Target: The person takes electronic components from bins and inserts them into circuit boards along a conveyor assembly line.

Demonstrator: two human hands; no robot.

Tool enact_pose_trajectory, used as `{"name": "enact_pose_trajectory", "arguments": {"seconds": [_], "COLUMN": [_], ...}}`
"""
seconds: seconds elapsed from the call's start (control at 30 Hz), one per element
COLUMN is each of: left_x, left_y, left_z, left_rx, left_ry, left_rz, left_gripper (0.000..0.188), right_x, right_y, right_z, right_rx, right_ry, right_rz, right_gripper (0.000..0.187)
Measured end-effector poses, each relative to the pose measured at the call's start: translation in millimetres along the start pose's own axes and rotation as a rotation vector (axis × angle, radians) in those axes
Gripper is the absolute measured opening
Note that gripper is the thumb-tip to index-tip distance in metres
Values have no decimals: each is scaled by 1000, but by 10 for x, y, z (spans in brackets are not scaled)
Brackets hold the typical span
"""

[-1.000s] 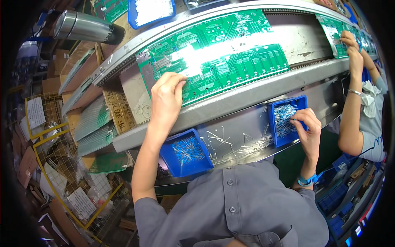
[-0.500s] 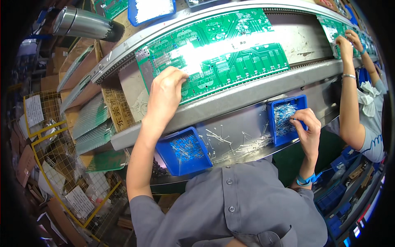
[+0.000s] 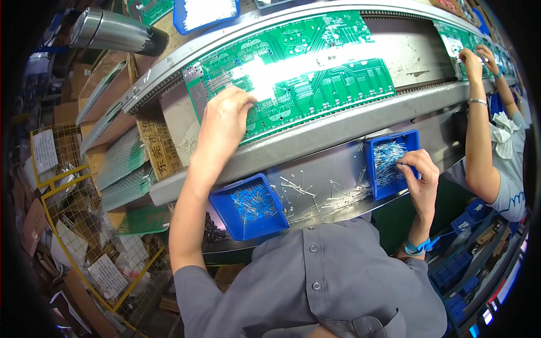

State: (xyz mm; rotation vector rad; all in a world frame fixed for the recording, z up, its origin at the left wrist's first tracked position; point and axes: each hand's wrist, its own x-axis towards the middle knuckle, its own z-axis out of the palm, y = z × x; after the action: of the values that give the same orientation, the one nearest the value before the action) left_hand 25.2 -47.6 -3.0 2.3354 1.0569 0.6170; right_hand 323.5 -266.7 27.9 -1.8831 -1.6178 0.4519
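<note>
Hands first, told against the green circuit board [image 3: 344, 84]: the left hand [image 3: 226, 115] is over the board's near left part, its thumb and fingertips drawn close together at the surface; whether a part is pinched there I cannot tell; the right hand [image 3: 420, 169] is on the near side of the board, beyond its right end, at a blue bin [image 3: 370, 172] of blue-bodied leaded parts [image 3: 389, 156]; its thumb and forefinger are nearly closed, with a bluish speck at the tips, though a firm hold cannot be made out.

The board lies between the rails of a metal track [image 3: 315, 130]; nearer than the board, a second blue bin [image 3: 262, 228] stands below its left part; loose pins [image 3: 346, 200] lie on the metal table [image 3: 318, 172] between the bins; beyond the board's far left corner lies a steel tumbler [image 3: 121, 32]; to its right, a co-worker's hands [image 3: 472, 63] are at another green board [image 3: 454, 49].
</note>
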Motion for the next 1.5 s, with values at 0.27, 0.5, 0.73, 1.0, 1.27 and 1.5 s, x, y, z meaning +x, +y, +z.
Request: {"name": "enact_pose_trajectory", "arguments": {"seconds": [0.27, 0.5, 0.73, 1.0, 1.27, 1.5], "left_x": [-18, -58, -147, -188, -286, -352], "left_y": [104, 112, 543, 593, 345, 189], "left_z": [12, 19, 38, 138, 70, 22], "left_rx": [5, 132, -651, -1414, -1249, -316], "left_ry": [-6, 103, -137, -201, -89, 111], "left_rz": [-120, -7, -229, -514, -508, -204], "left_gripper": [6, 13, 26, 39, 33, 12], "right_x": [16, 118, 723, 1213, 1286, 1444], "right_y": [-17, -117, -458, -781, -875, -737], "right_z": [-15, -43, 144, 740, 1053, 1031], "right_rx": [1, 287, 764, 1142, 1090, 878], "right_ry": [9, 11, -221, -509, -512, -388], "right_rz": [-16, 63, 88, 296, 260, 133], "right_gripper": [12, 7, 6, 12, 22, 27]}}
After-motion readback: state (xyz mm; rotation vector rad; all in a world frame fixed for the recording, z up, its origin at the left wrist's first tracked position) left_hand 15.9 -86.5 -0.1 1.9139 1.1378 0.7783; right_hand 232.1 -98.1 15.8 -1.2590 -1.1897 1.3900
